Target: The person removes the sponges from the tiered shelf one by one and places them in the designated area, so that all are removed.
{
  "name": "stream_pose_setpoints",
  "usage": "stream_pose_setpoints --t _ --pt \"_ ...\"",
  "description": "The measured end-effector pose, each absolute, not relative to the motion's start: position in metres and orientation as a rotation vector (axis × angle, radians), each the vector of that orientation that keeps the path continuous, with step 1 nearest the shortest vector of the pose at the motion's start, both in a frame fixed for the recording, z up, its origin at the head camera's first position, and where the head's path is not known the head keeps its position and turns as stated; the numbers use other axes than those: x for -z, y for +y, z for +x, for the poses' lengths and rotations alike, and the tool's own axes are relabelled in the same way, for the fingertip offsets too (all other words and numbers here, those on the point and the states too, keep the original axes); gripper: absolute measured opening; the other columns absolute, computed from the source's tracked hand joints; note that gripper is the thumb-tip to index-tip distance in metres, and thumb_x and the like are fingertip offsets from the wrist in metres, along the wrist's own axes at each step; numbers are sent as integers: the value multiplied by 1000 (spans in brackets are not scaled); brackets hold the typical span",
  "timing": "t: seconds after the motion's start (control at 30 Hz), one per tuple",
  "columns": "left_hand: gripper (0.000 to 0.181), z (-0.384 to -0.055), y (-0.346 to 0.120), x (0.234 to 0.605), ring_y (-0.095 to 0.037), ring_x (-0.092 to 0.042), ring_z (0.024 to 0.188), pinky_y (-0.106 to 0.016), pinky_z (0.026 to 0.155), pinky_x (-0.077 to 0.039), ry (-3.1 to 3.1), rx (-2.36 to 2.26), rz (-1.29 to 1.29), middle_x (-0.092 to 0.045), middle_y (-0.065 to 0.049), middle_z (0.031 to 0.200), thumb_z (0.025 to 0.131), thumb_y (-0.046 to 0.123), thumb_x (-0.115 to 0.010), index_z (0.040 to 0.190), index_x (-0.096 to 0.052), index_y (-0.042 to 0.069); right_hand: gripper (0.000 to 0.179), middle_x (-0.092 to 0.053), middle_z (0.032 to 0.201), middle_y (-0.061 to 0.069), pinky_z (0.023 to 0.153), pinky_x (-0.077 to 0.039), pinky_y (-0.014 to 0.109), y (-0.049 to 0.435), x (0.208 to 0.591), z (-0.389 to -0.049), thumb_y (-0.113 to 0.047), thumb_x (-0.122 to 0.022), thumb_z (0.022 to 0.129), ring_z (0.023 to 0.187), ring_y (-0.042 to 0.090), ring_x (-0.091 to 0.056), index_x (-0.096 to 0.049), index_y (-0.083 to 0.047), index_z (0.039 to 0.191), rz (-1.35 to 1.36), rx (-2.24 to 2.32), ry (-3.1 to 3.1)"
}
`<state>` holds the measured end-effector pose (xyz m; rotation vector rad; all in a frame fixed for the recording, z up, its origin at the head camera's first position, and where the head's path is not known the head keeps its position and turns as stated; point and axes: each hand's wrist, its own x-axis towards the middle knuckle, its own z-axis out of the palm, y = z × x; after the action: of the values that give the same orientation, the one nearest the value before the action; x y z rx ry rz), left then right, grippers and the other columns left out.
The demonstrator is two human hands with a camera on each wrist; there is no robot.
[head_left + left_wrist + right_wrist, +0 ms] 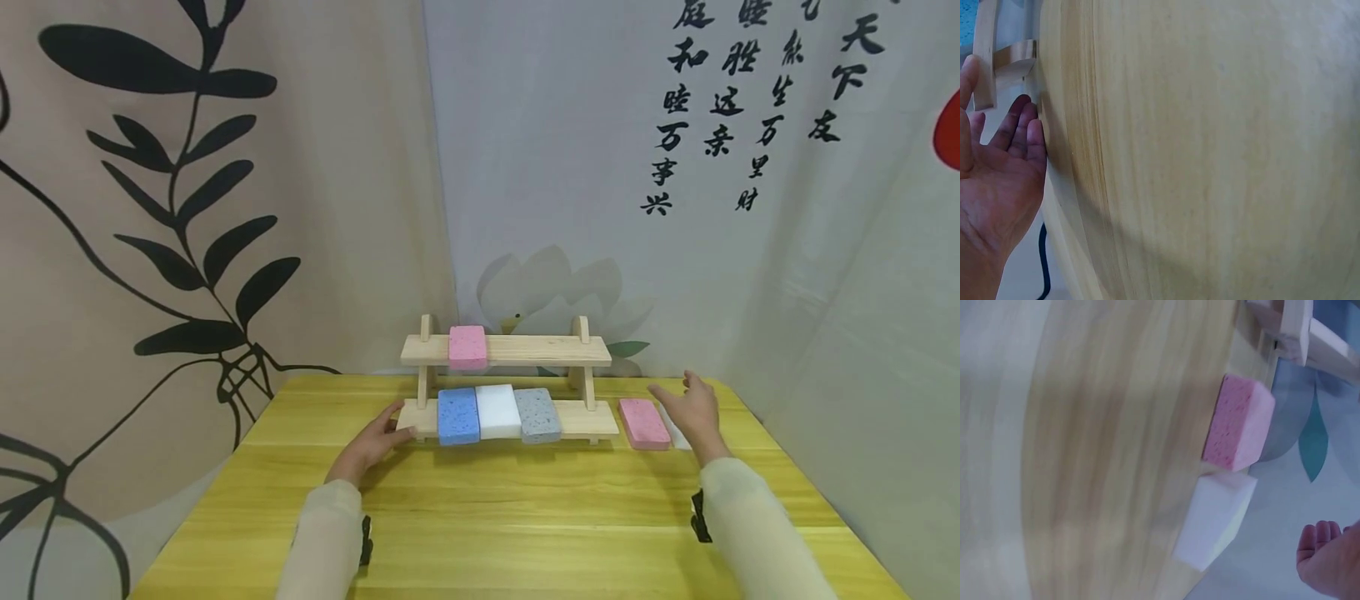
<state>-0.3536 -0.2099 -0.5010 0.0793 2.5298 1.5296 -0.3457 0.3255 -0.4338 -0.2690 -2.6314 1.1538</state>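
My left hand (375,442) is at the left end of a two-tier wooden rack (506,351); its thumb touches the lower board, and its other fingers extend loosely behind the end in the left wrist view. A blue sponge (458,417), a white sponge (498,412) and a grey sponge (537,415) lean in a row on the lower tier. One pink sponge (467,347) rests on the upper tier. Right of the rack lie another pink sponge (644,424) and a white block (1215,519), partly hidden in the head view. Above them my right hand (693,414) hovers with parted fingers, holding nothing.
The rack stands near the back edge of a yellow wood-grain table (525,517). Close behind hangs a pale curtain (360,208) printed with leaves and black writing. A dark cord (1044,262) shows beyond the table edge in the left wrist view.
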Motion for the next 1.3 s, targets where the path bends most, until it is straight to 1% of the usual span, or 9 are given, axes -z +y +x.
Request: stream_pose_setpoints --t 0.07,0.17,0.23,0.4,0.6,0.77,1.0,1.1,1.3 --pt "81 -354 -210 500 -45 -43 131 -65 106 -31 2532 -1530 79 -39 -29 148 98 42 -62 160 -15 18 93 -29 148 37 109 -28 61 319 430 -346 -46 -60 96 136 52 -29 -13 11 153 -264 -1170 -2618" --pt "82 -355 -210 501 -45 -44 131 -65 106 -32 2531 -1520 81 -40 -28 148 98 44 -61 160 -15 18 95 -29 149 35 110 -28 60 310 424 -348 -49 -60 96 136 50 -30 -12 9 154 -257 -1196 -2600" --pt "81 -355 -210 501 -45 -45 130 -65 105 -33 2533 -1518 86 -41 -28 147 99 42 -61 160 -15 16 97 -29 150 34 109 -29 60 305 420 -349 -52 -60 95 136 49 -30 -12 7 155 -242 -1215 -2588" --pt "77 -351 -209 498 -43 -48 128 -64 104 -34 2541 -1526 92 -44 -27 145 100 37 -61 160 -17 16 98 -29 151 32 108 -32 59 291 415 -354 -53 -62 94 136 48 -32 -13 4 156 -225 -1250 -2554" --pt "77 -349 -207 495 -45 -46 129 -64 104 -35 2542 -1527 112 -42 -30 146 100 36 -61 160 -17 15 99 -30 150 30 108 -32 58 278 413 -361 -54 -63 92 136 46 -33 -15 4 156 -192 -1271 -2530" --pt "77 -349 -208 494 -45 -45 130 -63 105 -35 2552 -1517 99 -41 -30 146 100 36 -61 160 -17 16 95 -32 149 30 109 -32 57 263 407 -365 -50 -64 93 136 46 -34 -18 5 155 -151 -1257 -2537" --pt "78 -350 -209 496 -46 -45 130 -63 105 -34 2543 -1531 95 -40 -30 147 99 38 -61 160 -17 16 97 -28 151 29 110 -31 57 234 395 -366 -52 -61 94 138 44 -30 -12 2 157 -89 -1317 -2566" --pt "78 -349 -209 496 -45 -46 129 -63 105 -34 2533 -1544 95 -42 -29 146 99 37 -62 160 -18 16 96 -29 152 28 111 -30 56 222 393 -366 -52 -62 94 139 44 -29 -13 2 157 -66 -1321 -2563" --pt "77 -350 -209 496 -44 -48 127 -64 102 -37 2545 -1533 94 -45 -28 143 99 36 -61 159 -18 14 91 -35 148 26 108 -35 54 196 393 -369 -50 -64 92 134 42 -36 -23 2 155 -59 -1308 -2523"
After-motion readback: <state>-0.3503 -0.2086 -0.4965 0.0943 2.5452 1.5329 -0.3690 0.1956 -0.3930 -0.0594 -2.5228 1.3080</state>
